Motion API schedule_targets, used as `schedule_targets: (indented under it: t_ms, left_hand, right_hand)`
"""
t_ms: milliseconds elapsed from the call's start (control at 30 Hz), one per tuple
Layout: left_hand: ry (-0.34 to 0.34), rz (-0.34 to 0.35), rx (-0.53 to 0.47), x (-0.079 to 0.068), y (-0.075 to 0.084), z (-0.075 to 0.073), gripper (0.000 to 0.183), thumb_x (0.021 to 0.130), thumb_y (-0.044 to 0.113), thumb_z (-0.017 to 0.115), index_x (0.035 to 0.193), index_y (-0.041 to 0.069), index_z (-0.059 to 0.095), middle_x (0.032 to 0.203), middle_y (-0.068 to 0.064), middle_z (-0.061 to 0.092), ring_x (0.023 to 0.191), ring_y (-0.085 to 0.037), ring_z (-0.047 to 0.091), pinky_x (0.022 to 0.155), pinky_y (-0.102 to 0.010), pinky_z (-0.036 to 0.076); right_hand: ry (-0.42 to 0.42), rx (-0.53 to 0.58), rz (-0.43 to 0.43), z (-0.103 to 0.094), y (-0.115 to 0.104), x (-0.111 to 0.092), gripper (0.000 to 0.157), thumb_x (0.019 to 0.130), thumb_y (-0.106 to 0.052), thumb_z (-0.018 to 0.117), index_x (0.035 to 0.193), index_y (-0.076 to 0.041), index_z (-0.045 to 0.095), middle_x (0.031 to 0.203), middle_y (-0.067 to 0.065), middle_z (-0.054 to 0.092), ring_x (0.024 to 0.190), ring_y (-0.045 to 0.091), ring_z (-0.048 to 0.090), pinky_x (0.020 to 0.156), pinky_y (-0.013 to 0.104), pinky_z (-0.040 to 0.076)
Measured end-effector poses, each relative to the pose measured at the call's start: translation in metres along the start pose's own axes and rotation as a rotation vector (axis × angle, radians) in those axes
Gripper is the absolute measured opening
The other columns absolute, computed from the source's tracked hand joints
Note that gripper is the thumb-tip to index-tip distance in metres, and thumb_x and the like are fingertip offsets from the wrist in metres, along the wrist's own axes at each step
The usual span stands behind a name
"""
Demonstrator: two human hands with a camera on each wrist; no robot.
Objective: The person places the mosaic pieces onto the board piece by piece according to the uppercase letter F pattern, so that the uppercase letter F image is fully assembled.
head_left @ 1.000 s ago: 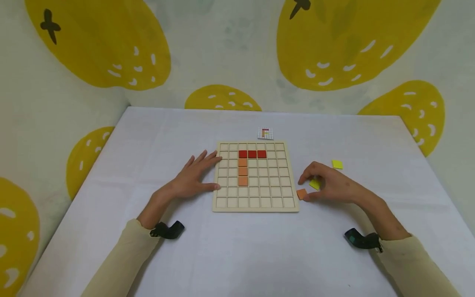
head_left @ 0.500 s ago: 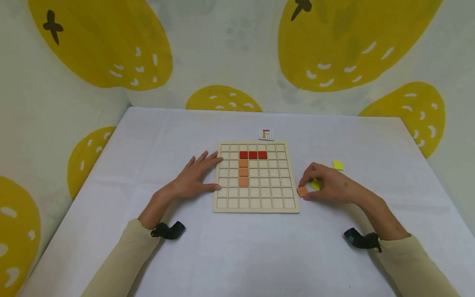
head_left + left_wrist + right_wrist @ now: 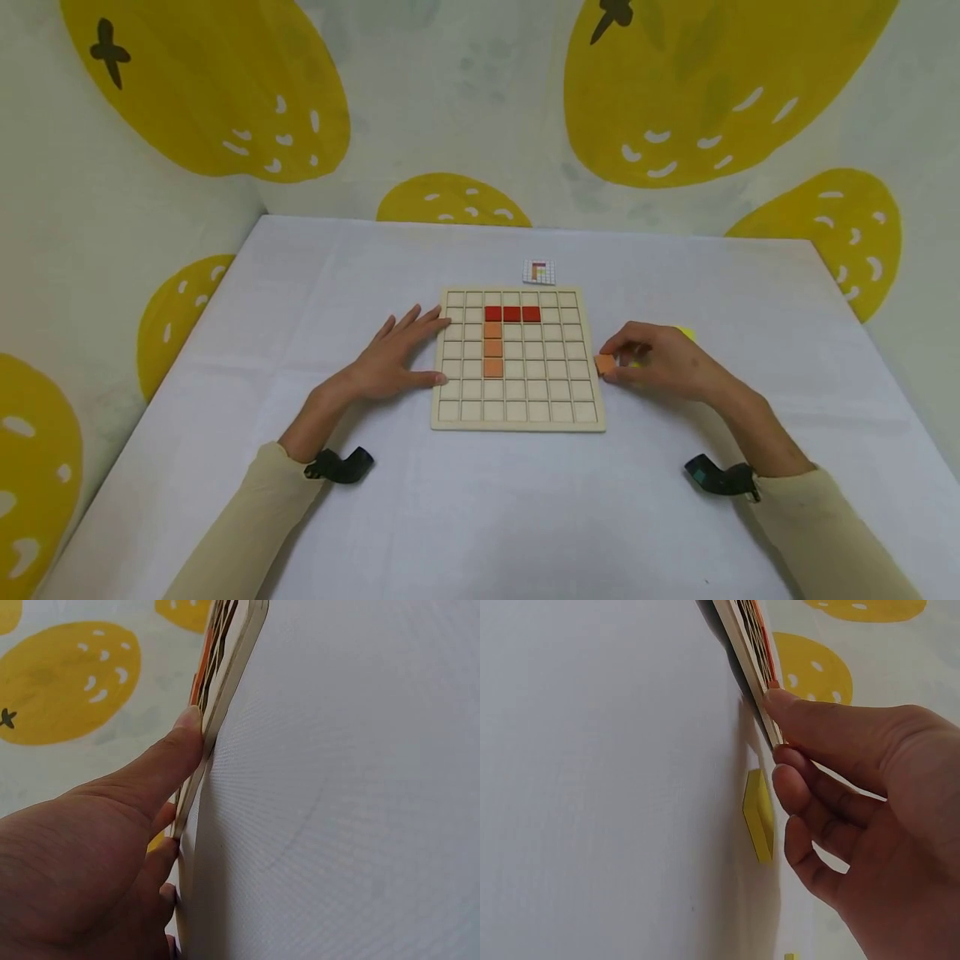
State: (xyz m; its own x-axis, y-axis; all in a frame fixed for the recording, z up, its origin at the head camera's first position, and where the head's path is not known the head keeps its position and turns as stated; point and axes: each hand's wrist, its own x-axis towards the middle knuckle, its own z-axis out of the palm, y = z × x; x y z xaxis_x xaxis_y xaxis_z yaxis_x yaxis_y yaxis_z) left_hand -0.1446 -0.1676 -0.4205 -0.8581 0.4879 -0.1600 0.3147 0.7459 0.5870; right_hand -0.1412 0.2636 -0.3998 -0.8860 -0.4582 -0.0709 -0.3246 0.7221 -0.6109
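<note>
A light wooden grid board [image 3: 517, 414] lies on the table, holding three red tiles [image 3: 512, 314] in a row and three orange tiles [image 3: 492, 348] in a column below the leftmost red one. My left hand [image 3: 390, 358] rests against the board's left edge with fingers spread; in the left wrist view its thumb touches the rim. Beside the right edge, my right hand [image 3: 663, 360] pinches a loose orange tile [image 3: 605, 365] between thumb and index finger. One yellow tile [image 3: 758, 817] lies under that hand, and another yellow tile [image 3: 686, 332] shows partly behind it.
A small pattern card [image 3: 539, 272] with a coloured figure on a grid lies behind the board. The white-covered table [image 3: 480, 517] meets a wall [image 3: 465, 100] painted with large yellow fruit at the back and left.
My right hand has closed its fingertips on the loose orange tile and brought it up and left to the board's right edge. The left hand stays in place.
</note>
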Motion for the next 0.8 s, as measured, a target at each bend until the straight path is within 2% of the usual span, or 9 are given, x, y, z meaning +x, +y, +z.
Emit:
schedule_targets:
  t_ms: [200, 400, 600, 800]
  left_hand:
    - [0.001, 0.005, -0.005, -0.001, 0.000, 0.000, 0.087, 0.092, 0.041, 0.079, 0.164, 0.022, 0.034, 0.177, -0.001, 0.017, 0.166, -0.032, 0.002, 0.133, -0.059, -0.003]
    - [-0.001, 0.002, -0.001, -0.001, 0.001, -0.001, 0.088, 0.092, 0.040, 0.080, 0.164, 0.023, 0.033, 0.177, -0.001, 0.017, 0.166, -0.031, 0.002, 0.133, -0.060, -0.003]
    - [-0.004, -0.011, 0.004, -0.001, 0.001, -0.001, 0.088, 0.091, 0.040, 0.080, 0.164, 0.023, 0.034, 0.177, -0.001, 0.017, 0.166, -0.031, 0.001, 0.133, -0.059, -0.003]
    - [-0.005, -0.012, 0.005, -0.002, 0.001, -0.001, 0.088, 0.091, 0.039, 0.080, 0.164, 0.023, 0.033, 0.177, -0.001, 0.017, 0.166, -0.031, 0.001, 0.133, -0.059, -0.003]
  right_hand:
    - [0.036, 0.045, -0.016, 0.007, -0.003, 0.006, 0.026, 0.086, -0.012, 0.085, 0.110, -0.016, 0.076, 0.092, -0.003, 0.070, 0.087, 0.014, 0.060, 0.079, 0.020, 0.052]
    - [0.081, 0.118, -0.070, 0.017, -0.003, 0.015, 0.027, 0.085, -0.012, 0.087, 0.109, -0.015, 0.076, 0.094, -0.001, 0.071, 0.085, 0.012, 0.062, 0.076, 0.018, 0.053]
    - [0.092, 0.107, -0.089, 0.023, -0.011, 0.023, 0.030, 0.085, -0.016, 0.088, 0.112, -0.016, 0.076, 0.095, -0.001, 0.070, 0.086, 0.014, 0.060, 0.076, 0.020, 0.050]
    - [0.095, 0.101, -0.058, 0.029, -0.021, 0.029, 0.028, 0.087, -0.015, 0.086, 0.113, -0.014, 0.075, 0.095, 0.000, 0.068, 0.090, 0.017, 0.059, 0.078, 0.024, 0.046]
